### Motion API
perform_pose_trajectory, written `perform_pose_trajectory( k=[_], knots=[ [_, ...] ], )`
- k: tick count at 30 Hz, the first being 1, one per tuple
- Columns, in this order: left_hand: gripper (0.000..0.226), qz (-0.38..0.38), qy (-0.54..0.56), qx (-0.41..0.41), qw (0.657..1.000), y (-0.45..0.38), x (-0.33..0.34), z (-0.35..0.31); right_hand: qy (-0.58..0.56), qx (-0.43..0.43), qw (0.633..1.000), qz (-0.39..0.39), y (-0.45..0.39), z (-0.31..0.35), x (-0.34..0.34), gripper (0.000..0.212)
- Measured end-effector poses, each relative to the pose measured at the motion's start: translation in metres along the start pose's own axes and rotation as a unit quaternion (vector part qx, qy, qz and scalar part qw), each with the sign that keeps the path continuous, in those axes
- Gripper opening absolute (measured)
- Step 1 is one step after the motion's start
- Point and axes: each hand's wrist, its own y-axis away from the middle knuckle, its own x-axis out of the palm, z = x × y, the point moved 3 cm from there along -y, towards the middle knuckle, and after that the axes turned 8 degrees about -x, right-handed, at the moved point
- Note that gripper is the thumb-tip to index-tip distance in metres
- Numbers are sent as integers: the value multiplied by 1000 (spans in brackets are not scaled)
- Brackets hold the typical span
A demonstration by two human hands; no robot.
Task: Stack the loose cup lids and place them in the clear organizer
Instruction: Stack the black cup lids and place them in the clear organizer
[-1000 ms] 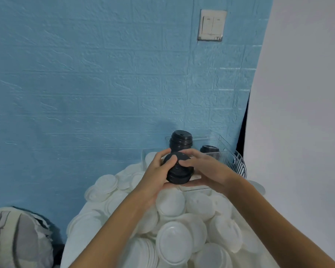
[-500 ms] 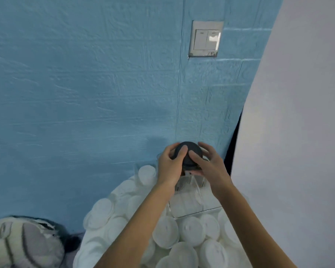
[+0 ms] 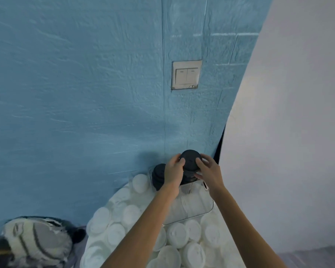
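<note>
White loose lids [image 3: 174, 235] heaped near | clear organizer [image 3: 196, 206] beyond | left grip [image 3: 173, 172] and right grip [image 3: 209, 173] both clasping black lid stack [image 3: 190, 160] over organizer's far end | second black stack [image 3: 159, 176] just left | blue wall [image 3: 75, 84] behind

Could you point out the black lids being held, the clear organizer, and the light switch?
black lids [image 3: 190, 159]: head view, top face of the stack.
clear organizer [image 3: 207, 208]: head view, near right rim.
light switch [image 3: 186, 74]: head view, middle of the plate.
</note>
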Motion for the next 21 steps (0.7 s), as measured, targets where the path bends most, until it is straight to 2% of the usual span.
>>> perform_pose_trajectory(
  k=[5, 11, 21],
  knots=[
    [35, -49, -13, -28, 998, -23, 7, 15, 96, 25, 995, 16, -25, -18, -10, 35],
    [36, -84, 21, -99, 991, -53, 10, 39, 193, 44, 979, 54, -55, -40, -10, 39],
    [46, -97, -28, -129, 987, -88, 22, 59, 368, 23, 924, 97, -86, -65, -4, 41]
  ],
)
